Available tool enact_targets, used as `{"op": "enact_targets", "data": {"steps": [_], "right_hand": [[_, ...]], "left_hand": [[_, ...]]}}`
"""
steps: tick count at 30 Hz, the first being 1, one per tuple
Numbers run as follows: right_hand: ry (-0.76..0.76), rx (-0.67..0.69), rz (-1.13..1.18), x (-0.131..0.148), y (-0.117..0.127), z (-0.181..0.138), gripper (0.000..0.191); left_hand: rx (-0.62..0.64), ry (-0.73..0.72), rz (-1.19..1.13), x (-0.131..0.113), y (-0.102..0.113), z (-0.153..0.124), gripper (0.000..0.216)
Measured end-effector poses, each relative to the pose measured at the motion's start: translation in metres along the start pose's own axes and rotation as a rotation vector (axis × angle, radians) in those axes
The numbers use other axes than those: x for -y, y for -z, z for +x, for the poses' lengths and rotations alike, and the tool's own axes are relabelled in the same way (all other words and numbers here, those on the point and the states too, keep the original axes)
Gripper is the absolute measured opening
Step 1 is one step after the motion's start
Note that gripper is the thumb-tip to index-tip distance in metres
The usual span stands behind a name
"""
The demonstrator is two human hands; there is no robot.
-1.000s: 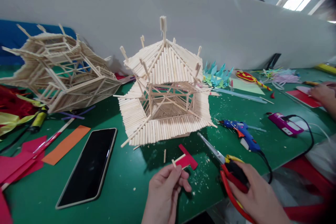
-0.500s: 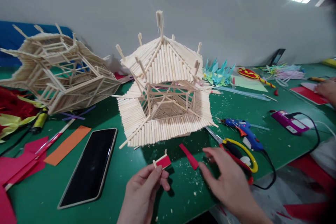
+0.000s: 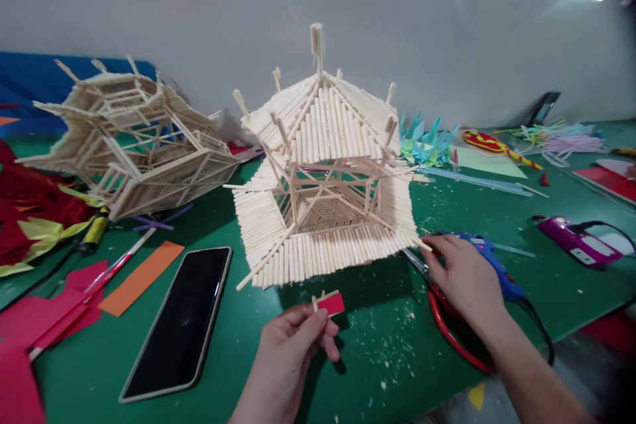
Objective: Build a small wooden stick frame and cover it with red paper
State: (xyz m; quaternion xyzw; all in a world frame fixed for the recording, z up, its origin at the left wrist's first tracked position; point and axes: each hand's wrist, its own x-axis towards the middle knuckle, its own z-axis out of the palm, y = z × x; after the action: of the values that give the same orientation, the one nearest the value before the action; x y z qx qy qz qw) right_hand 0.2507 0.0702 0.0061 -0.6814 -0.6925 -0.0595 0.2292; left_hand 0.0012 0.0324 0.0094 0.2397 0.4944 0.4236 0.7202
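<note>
Low in the middle, my left hand (image 3: pixel 298 344) pinches a small frame of wooden sticks with a red paper face (image 3: pixel 331 305) between thumb and fingers. To the right, my right hand (image 3: pixel 464 278) lies over the scissors (image 3: pixel 447 338) and the front of a blue glue gun (image 3: pixel 507 281). Its fingers are bent together by a corner stick of the model; what they hold, if anything, is hidden. The pavilion model (image 3: pixel 322 192) of pale round sticks stands upright behind both hands, with a tiered roof and posts at the corners.
A second stick model (image 3: pixel 144 146) lies tilted at left. Nearer are a phone (image 3: pixel 179 324), an orange paper strip (image 3: pixel 144 278) and red paper (image 3: pixel 59 305). A purple device (image 3: pixel 576 238) with a cord sits at right, behind it coloured strips (image 3: pixel 566 142). A wall (image 3: pixel 199 6) closes the back.
My right hand has moved up and right, over the scissors and glue gun. The loose red strip no longer shows on the table. My left hand keeps its hold; the view has shifted slightly.
</note>
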Motion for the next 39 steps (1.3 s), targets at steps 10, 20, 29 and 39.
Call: {"op": "enact_targets", "data": {"steps": [10, 20, 29, 39], "right_hand": [[0.054, 0.350, 0.810, 0.096, -0.008, -0.024, 0.009], [-0.102, 0.443, 0.983, 0.101, -0.028, -0.031, 0.007], [-0.145, 0.527, 1.052, 0.101, -0.032, -0.030, 0.011], [-0.171, 0.472, 0.956, 0.104, -0.032, -0.029, 0.010]], "left_hand": [[0.087, -0.045, 0.094, 0.001, 0.000, 0.010, 0.015], [0.042, -0.216, 0.316, 0.003, 0.010, 0.008, 0.014], [0.036, -0.182, 0.276, 0.006, 0.008, 0.009, 0.018], [0.102, -0.155, 0.310, 0.001, 0.006, 0.009, 0.015]]}}
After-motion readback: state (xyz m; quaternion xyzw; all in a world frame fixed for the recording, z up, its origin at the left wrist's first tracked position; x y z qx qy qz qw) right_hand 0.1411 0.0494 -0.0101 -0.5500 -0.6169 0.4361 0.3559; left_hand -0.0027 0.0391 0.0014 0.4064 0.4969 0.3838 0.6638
